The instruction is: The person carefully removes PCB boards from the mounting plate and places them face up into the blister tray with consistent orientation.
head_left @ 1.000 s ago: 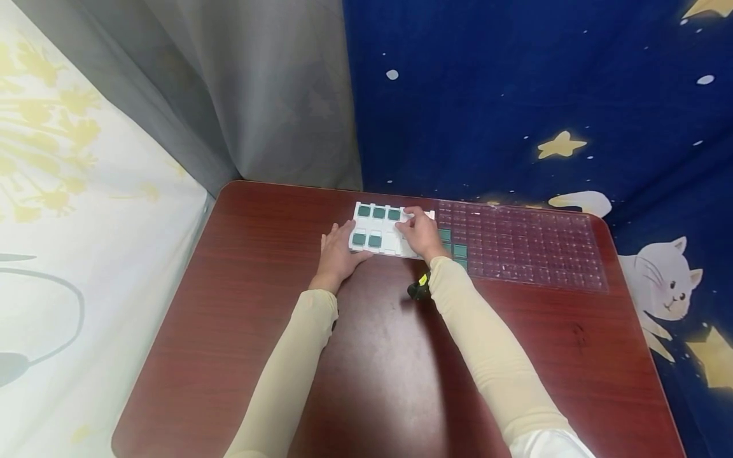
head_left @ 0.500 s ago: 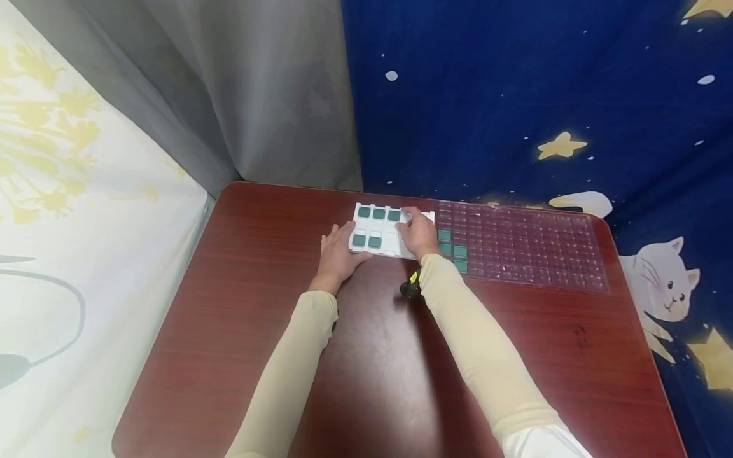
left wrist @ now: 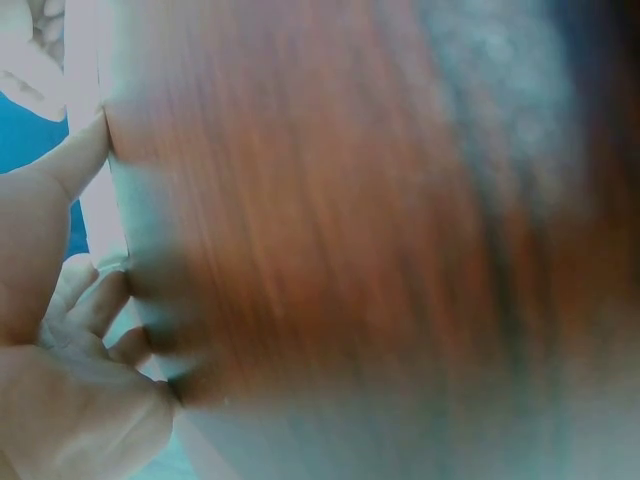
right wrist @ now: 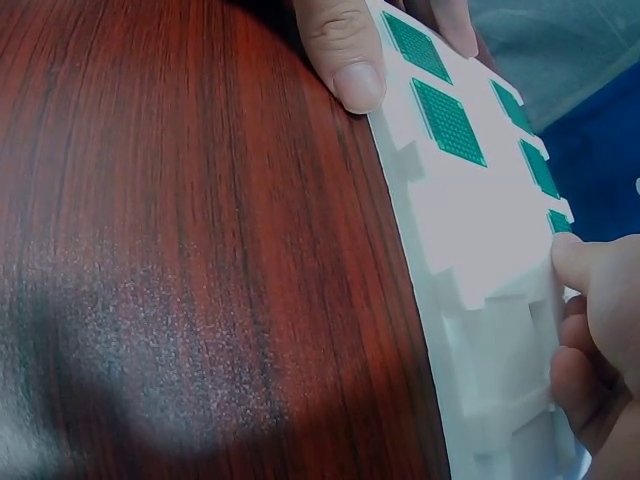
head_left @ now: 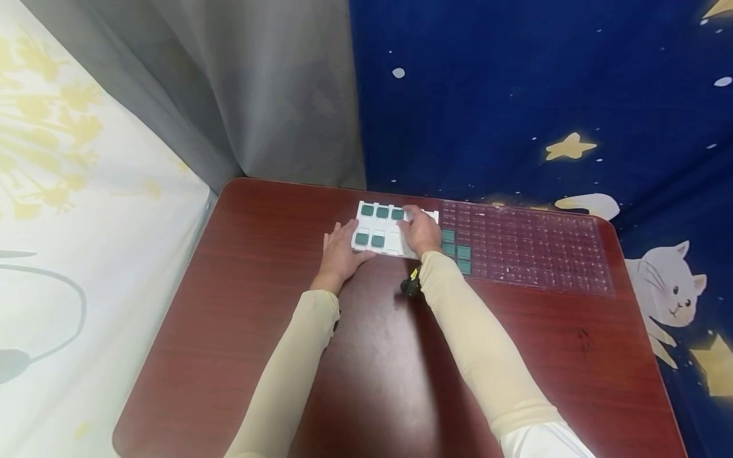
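Observation:
A white slotted tray [head_left: 392, 243] lies near the table's back edge, bearing several textured green square pieces [right wrist: 448, 122] in two rows. At its left end my left hand [head_left: 338, 254] holds it, the thumb [right wrist: 358, 85] along the front edge and other fingers at the far side. My right hand [head_left: 422, 232] is over the tray's right part, covering slots there. Its thumb [right wrist: 570, 262] touches the tray beside the third green piece of the back row, and other fingers [right wrist: 580, 380] are curled. Whatever may be between its fingertips is hidden.
Right of the tray lies a clear plastic grid sheet [head_left: 532, 248] with several green squares [head_left: 464, 259] at its left end. A dark device with a yellow mark [head_left: 411, 285] is at the right wrist. Curtains [head_left: 298, 95] hang behind the wooden table [head_left: 229, 318].
The right forearm and wrist have shifted slightly left, and the right thumb and finger have barely moved over the tray. The left hand stays at the tray's left end. The head view has tilted slightly.

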A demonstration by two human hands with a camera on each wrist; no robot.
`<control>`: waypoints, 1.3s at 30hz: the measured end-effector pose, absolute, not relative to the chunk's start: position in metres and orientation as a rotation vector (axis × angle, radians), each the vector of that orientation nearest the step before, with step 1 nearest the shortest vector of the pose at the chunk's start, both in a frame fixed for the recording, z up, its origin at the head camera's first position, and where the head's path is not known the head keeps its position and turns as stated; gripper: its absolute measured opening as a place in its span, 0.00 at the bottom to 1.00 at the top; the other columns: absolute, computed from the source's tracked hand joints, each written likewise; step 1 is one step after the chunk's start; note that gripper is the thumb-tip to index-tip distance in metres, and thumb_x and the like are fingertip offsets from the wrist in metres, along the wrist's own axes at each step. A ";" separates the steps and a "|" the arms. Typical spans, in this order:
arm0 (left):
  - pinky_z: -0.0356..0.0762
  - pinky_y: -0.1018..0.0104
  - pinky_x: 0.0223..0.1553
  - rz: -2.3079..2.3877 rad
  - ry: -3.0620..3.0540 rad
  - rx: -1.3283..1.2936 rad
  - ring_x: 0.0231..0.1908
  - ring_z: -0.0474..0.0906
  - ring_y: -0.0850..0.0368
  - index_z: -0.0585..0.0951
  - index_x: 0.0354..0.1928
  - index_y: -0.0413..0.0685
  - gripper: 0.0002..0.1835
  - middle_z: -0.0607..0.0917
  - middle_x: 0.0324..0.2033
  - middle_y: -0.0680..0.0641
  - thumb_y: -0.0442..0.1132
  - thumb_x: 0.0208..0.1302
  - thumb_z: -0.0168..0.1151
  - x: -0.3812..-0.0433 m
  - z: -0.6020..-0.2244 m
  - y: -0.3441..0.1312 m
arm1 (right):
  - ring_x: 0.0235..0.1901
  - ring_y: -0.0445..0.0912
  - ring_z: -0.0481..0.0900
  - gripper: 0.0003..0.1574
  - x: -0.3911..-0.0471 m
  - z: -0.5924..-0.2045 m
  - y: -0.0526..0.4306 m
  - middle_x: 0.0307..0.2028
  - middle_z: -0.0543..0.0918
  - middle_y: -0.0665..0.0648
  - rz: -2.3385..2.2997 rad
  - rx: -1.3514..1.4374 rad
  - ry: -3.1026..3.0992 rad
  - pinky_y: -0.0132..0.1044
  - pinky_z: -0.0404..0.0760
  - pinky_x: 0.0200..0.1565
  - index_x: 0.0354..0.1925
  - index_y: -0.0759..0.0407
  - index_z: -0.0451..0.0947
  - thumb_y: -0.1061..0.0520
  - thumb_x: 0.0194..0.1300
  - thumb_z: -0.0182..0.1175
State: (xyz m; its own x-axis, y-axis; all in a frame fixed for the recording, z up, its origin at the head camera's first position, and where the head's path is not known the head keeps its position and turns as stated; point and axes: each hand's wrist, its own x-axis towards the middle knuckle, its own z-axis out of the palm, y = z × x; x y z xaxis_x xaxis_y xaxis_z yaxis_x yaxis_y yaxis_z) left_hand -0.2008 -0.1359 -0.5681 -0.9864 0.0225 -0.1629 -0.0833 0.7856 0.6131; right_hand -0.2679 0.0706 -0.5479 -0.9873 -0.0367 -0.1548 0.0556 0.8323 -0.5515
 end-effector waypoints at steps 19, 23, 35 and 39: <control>0.35 0.43 0.82 1.004 2.791 -0.044 0.83 0.43 0.47 0.56 0.81 0.56 0.51 0.59 0.80 0.49 0.55 0.61 0.73 -0.200 -0.564 -0.133 | 0.55 0.56 0.85 0.27 -0.271 -0.547 0.071 0.58 0.86 0.57 -0.777 0.011 2.851 0.54 0.81 0.49 0.69 0.37 0.72 0.44 0.74 0.57; 0.35 0.43 0.82 1.005 2.790 -0.042 0.83 0.43 0.47 0.56 0.81 0.56 0.51 0.59 0.80 0.49 0.56 0.61 0.72 -0.200 -0.563 -0.133 | 0.54 0.56 0.85 0.27 -0.272 -0.546 0.070 0.59 0.86 0.57 -0.739 0.017 2.844 0.54 0.82 0.48 0.70 0.36 0.71 0.44 0.75 0.55; 0.35 0.44 0.82 0.991 2.793 -0.046 0.83 0.44 0.47 0.56 0.81 0.56 0.51 0.59 0.80 0.49 0.56 0.62 0.72 -0.200 -0.562 -0.135 | 0.51 0.55 0.86 0.26 -0.272 -0.548 0.065 0.57 0.87 0.57 -0.728 0.031 2.866 0.53 0.82 0.48 0.69 0.35 0.71 0.44 0.76 0.55; 0.34 0.44 0.82 0.999 2.793 -0.049 0.83 0.44 0.48 0.56 0.81 0.57 0.50 0.59 0.80 0.49 0.56 0.62 0.72 -0.199 -0.563 -0.136 | 0.52 0.55 0.85 0.25 -0.272 -0.549 0.065 0.58 0.86 0.56 -0.743 0.040 2.868 0.54 0.81 0.48 0.68 0.36 0.72 0.44 0.76 0.54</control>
